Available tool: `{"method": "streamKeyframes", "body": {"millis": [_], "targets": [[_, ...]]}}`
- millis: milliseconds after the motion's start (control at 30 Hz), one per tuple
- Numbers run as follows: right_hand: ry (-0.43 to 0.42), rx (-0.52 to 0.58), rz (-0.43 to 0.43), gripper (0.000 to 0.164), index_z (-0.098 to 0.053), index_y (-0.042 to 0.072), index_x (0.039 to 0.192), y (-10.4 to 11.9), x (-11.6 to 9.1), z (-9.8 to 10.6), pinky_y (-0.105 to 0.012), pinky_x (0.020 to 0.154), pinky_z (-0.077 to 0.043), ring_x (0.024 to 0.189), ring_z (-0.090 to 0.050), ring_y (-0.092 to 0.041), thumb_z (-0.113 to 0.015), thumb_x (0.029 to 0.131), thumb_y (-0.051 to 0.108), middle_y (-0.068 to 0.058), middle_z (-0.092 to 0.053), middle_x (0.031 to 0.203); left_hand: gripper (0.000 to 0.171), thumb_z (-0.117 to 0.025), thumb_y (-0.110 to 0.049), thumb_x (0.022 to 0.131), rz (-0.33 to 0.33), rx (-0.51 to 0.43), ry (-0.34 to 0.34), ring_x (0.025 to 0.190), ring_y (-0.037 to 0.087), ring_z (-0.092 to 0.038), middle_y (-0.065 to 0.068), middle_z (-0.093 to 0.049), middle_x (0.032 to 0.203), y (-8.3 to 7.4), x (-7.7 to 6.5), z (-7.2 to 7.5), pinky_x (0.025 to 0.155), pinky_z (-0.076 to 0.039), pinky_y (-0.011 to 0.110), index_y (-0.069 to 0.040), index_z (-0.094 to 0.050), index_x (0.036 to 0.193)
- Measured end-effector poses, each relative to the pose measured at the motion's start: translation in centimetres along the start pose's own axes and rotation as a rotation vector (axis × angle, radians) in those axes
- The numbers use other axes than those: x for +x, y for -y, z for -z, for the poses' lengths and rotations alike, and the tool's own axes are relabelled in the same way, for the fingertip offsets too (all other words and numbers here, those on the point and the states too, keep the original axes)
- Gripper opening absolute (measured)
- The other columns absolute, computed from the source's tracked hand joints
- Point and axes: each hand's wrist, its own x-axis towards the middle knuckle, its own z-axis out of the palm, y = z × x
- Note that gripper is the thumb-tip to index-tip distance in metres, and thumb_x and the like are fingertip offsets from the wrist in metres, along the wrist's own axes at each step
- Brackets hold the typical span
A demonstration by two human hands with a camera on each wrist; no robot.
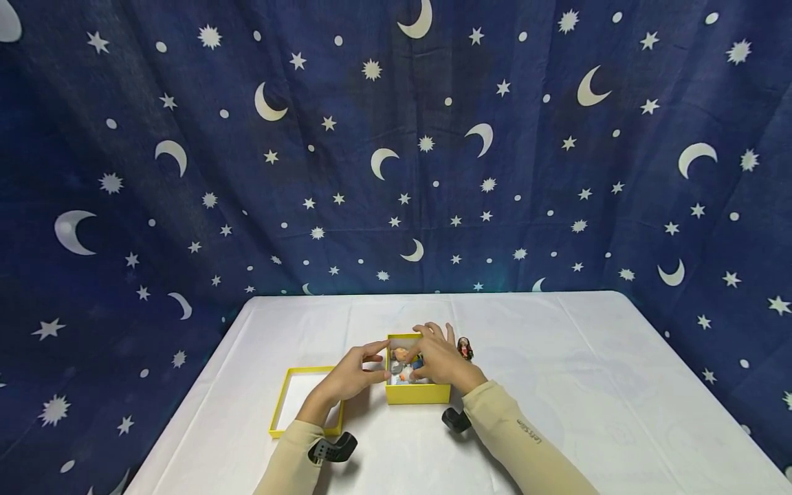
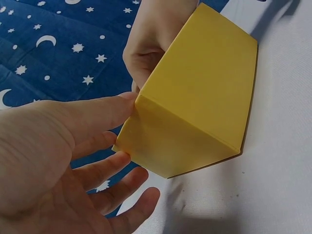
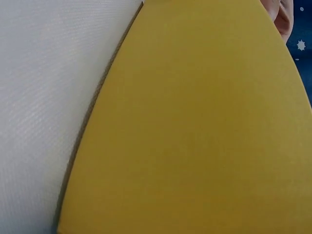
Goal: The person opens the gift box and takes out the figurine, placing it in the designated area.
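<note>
A yellow open box (image 1: 418, 394) stands on the white table, with small toy figures (image 1: 401, 354) lying inside. My left hand (image 1: 353, 375) is at the box's left side. In the left wrist view its thumb touches the top edge of the yellow box (image 2: 195, 83), the other fingers loosely spread near the side wall. My right hand (image 1: 439, 359) reaches over the right rim, thumb and index finger down among the figures. I cannot tell whether it pinches one. The box wall (image 3: 185, 122) fills most of the right wrist view and hides that hand's fingertips.
A yellow-rimmed box lid (image 1: 286, 402) with a white inside lies left of the box, partly under my left forearm. Just past my right hand stands a small dark-haired figure (image 1: 465, 348). A dark blue curtain (image 1: 346, 172) with moons and stars hangs behind the table (image 1: 557, 371).
</note>
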Motion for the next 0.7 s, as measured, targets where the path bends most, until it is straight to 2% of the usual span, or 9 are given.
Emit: {"method": "streamKeyframes", "body": {"millis": [233,367,567,700], "targets": [[0.000,-0.013,0.027,0.015,-0.083,0.027,0.087,-0.2,0.2,-0.3,-0.078,0.116,-0.010,0.147,-0.033,-0.042,-0.090,0.074,0.029,-0.016,-0.049,0.154,0.064,-0.069,-0.011,0.095,-0.001,-0.020,0.002,0.139,0.043,-0.048,0.016,-0.040,0.161,0.1,0.0,0.1,0.109,-0.048,0.055,-0.004,-0.043,0.153],[0.000,0.019,0.032,0.013,-0.082,0.028,0.085,-0.5,0.2,-0.4,-0.079,0.116,-0.010,0.147,-0.033,-0.042,-0.089,0.074,0.029,-0.015,-0.049,0.153,0.064,-0.069,-0.010,0.095,-0.001,-0.030,0.005,0.139,0.044,-0.047,0.016,-0.040,0.161,0.1,0.0,0.0,0.109,-0.048,0.055,-0.003,-0.043,0.153],[-0.015,0.138,0.051,0.013,-0.081,0.024,0.086,-0.8,-0.1,0.0,-0.078,0.115,-0.011,0.147,-0.033,-0.042,-0.089,0.076,0.022,-0.017,-0.049,0.153,0.064,-0.069,-0.011,0.095,-0.008,-0.027,0.000,0.139,0.043,-0.047,0.016,-0.041,0.160,0.1,-0.1,0.0,0.108,-0.048,0.055,-0.004,-0.044,0.153],[-0.037,0.236,0.049,0.011,-0.080,0.022,0.089,-1.0,-0.4,0.2,-0.074,0.117,-0.014,0.147,-0.032,-0.044,-0.086,0.080,0.019,-0.016,-0.047,0.155,0.064,-0.070,-0.011,0.095,-0.015,-0.018,0.000,0.139,0.043,-0.048,0.017,-0.040,0.160,0.1,-0.1,0.0,0.108,-0.048,0.056,-0.005,-0.044,0.153]]}}
